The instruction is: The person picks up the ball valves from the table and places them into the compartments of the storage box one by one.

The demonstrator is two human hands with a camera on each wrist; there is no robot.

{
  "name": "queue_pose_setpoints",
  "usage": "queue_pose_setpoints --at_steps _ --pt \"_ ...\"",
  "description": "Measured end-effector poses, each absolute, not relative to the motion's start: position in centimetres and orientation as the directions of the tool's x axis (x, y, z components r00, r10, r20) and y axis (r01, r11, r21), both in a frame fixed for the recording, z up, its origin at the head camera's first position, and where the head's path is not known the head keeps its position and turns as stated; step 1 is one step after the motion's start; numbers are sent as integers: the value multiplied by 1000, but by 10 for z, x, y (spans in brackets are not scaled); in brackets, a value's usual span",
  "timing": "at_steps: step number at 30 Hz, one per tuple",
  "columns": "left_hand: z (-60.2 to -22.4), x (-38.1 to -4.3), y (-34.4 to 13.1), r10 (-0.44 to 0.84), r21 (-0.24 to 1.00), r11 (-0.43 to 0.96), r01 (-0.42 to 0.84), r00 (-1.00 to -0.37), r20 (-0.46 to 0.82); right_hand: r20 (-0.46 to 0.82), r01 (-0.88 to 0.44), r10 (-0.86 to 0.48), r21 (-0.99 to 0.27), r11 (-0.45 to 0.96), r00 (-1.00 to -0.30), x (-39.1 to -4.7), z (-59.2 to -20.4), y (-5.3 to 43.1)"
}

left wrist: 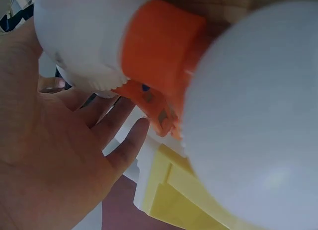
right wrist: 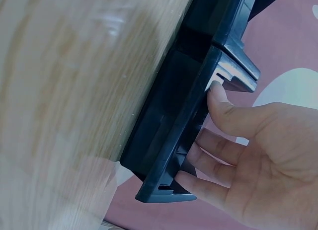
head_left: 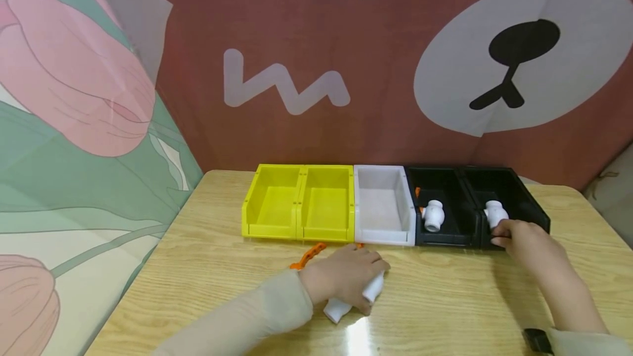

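My left hand (head_left: 346, 282) lies over a white pipe valve (head_left: 374, 289) on the wooden table (head_left: 207, 279), and the valve's orange handle (head_left: 307, 257) sticks out to the left. In the left wrist view the valve (left wrist: 248, 115) and its orange collar (left wrist: 159, 41) fill the frame, with my left hand (left wrist: 99, 140) spread and its fingers fairly straight. My right hand (head_left: 514, 238) is at the front wall of the far-right black bin (head_left: 519, 196), where another white valve (head_left: 495, 213) lies. In the right wrist view my right hand (right wrist: 238, 155) has its thumb on the black bin's (right wrist: 184, 106) rim and holds nothing.
A row of bins stands at the back of the table: two yellow bins (head_left: 272, 202) (head_left: 326, 202), a white bin (head_left: 383, 207) and two black ones. The left black bin (head_left: 455, 191) holds a white valve (head_left: 433, 215). A printed fabric wall rises behind them.
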State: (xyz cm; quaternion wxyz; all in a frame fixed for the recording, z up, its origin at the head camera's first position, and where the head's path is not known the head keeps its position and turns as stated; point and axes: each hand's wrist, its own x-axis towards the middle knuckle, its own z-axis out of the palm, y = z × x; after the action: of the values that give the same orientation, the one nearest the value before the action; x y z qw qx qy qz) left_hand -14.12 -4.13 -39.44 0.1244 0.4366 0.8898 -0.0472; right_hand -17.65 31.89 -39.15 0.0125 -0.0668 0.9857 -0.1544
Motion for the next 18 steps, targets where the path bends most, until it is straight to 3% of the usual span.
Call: queue_pose_setpoints --at_steps 7,18 --pt "-392 -139 -36 781 3 595 804 -578 -237 -4 -128 -136 -299 946 -991 -177 -392 318" --pt "-390 -137 -29 830 19 522 853 -502 -242 1 -145 -152 -301 943 -988 -177 -397 322"
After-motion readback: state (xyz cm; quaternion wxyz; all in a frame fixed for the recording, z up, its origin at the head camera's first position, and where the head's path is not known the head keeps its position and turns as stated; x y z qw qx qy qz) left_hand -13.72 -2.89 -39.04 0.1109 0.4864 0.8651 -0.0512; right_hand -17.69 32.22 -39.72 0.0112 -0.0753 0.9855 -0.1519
